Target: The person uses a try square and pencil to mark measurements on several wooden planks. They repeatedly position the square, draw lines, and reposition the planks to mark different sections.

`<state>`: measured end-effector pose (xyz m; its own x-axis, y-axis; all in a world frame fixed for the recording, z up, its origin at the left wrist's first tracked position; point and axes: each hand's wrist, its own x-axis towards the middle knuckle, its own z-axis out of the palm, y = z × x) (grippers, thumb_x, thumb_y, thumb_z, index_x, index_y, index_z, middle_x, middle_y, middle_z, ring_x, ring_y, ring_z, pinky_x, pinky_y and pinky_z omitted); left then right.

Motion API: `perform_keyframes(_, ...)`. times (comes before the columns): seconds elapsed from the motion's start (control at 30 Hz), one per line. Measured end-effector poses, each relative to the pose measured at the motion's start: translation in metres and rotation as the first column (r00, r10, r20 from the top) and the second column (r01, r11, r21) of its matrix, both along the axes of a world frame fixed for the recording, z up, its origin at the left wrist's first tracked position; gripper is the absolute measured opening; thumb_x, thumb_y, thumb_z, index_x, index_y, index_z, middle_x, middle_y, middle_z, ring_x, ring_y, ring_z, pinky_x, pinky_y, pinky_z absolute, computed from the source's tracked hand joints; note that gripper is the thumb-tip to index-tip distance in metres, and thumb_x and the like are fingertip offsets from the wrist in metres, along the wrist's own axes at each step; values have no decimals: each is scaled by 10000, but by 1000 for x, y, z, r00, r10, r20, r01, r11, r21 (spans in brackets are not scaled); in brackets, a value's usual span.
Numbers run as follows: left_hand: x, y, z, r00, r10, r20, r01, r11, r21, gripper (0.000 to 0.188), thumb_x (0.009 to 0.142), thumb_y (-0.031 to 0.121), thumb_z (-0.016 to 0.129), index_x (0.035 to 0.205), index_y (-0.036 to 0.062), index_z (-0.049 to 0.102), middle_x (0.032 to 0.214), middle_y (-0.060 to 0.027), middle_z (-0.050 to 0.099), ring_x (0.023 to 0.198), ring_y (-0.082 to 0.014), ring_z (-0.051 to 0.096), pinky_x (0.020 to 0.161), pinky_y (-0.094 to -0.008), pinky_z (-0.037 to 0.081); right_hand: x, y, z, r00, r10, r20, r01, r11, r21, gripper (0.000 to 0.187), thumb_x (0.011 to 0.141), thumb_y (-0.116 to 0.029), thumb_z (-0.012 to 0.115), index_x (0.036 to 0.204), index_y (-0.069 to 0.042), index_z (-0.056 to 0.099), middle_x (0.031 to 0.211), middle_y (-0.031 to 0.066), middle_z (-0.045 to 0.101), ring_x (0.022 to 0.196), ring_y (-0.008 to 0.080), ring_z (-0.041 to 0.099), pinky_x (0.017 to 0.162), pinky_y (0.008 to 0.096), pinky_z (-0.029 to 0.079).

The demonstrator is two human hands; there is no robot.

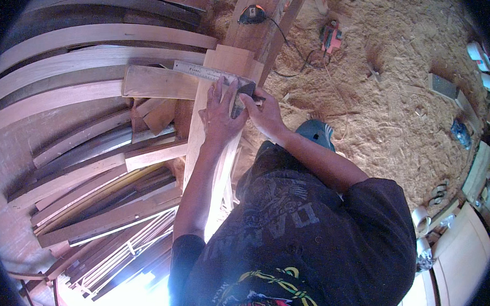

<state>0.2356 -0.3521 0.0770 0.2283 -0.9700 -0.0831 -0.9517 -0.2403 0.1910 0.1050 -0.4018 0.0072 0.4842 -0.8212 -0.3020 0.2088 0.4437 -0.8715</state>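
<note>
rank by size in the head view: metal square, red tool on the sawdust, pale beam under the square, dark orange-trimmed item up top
1. Pale beam, though partly covered
2. Metal square
3. Red tool and dark orange-trimmed item: too alike to rank, and their nearness to the camera is unsure

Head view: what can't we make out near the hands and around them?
All head view:
- Metal ruler: fine marks too small to read; left hand covers part.
- Right hand: whatever its fingertips pinch is too small and dark to identify.
- Teal item: lower part hidden by the right forearm.
- Thin strips: lower ends lost in glare.
</note>
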Motion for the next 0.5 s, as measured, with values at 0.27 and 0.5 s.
perform_keyframes(0.27, 2, 1, -1, 1000, -6, -7, 6, 1000, 6, 874, 817, 454, 801, 1600, 334, 432, 1716, -103, 285, 1541, -431, 307, 1049, -721, 385, 2, 1, -2, 1000, -6, 17, 6, 1000, 28, 263, 1047, -211, 672, 1204, -1, 690, 957, 15, 712, 793, 83, 631, 660, 265, 532)
perform_keyframes(0.5, 4, 1, -2, 999, -20, -29, 20, 1000, 0, 873, 824, 455, 796, 1604, 324, 427, 1717, -95, 275, 1545, -431, 291, 1072, -758, 352, 4, 3, -4, 996, -78, 33, 80, 994, -75, 257, 1046, -200, 676, 1212, -4, 688, 965, 13, 713, 759, 74, 635, 635, 258, 533)
